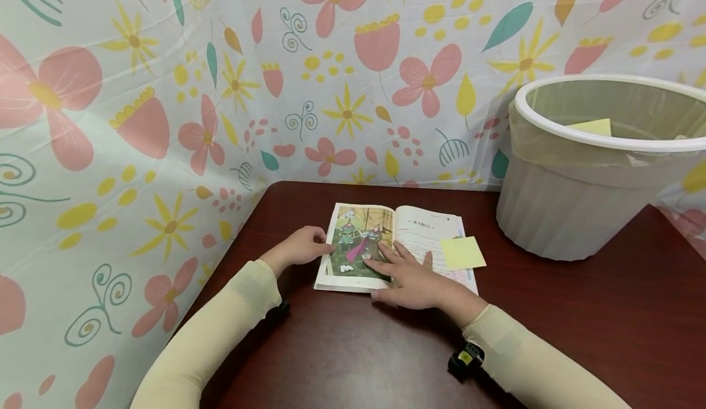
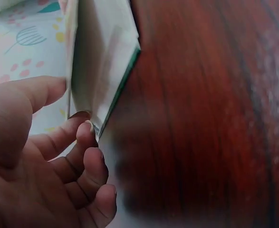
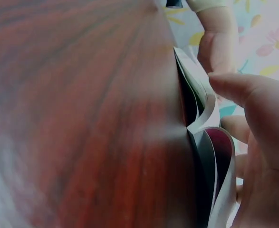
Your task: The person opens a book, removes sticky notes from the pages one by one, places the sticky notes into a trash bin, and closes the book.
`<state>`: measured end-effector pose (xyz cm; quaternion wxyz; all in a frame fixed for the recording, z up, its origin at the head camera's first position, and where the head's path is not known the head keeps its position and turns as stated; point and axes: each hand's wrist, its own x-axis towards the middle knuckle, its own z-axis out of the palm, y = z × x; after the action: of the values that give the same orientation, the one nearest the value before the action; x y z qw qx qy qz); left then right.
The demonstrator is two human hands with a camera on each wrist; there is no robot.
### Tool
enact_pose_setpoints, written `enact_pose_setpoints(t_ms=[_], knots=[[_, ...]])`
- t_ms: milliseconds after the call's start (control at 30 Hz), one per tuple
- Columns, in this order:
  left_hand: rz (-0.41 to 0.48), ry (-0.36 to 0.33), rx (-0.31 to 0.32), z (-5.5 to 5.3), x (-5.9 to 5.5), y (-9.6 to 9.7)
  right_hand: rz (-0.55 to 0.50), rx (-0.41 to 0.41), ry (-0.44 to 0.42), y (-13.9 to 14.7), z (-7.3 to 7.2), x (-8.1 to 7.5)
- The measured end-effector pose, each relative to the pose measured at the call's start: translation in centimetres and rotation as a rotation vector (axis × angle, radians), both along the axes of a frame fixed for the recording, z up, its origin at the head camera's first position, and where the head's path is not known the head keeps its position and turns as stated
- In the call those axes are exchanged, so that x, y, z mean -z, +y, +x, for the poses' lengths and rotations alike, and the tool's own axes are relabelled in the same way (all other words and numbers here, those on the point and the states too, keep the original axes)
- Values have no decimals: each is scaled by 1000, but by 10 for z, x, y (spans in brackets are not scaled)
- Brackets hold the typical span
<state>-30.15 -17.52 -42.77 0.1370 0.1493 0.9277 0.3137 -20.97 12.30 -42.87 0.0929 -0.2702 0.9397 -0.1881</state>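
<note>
An open book [image 1: 358, 283] lies on the table, a colour picture on its left page and print on its right page. My left hand [image 1: 300, 246] is at the book's left edge; in the left wrist view, thumb and forefinger pinch a page edge [image 2: 72, 57], with the other pages and cover beside it. My right hand [image 1: 410, 277] rests with spread fingers across the lower middle of the book, over the fold. A yellow sticky note [image 1: 463, 253] sits on the right page and juts past its edge. In the right wrist view, the book's curved pages [image 3: 227, 175] show under my hand.
A grey ribbed wastebasket [image 1: 557, 206] with a bag liner stands on the right of the dark red table [image 1: 342, 347]. Inside it is a yellow paper [image 1: 595, 127]. A flowered curtain [image 1: 220, 151] hangs behind and to the left of the table.
</note>
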Motion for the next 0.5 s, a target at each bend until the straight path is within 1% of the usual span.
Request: enact_pose_setpoints(t_ms=[267,400,500], knots=[[-115,26,14,-5,0,4,-34,-6,-41,4,-3,1],[-161,33,33,-8,-2,7,-96,-23,-64,8,-3,-4],[-177,28,46,-10,-5,10,-152,-42,-71,14,-4,-7]])
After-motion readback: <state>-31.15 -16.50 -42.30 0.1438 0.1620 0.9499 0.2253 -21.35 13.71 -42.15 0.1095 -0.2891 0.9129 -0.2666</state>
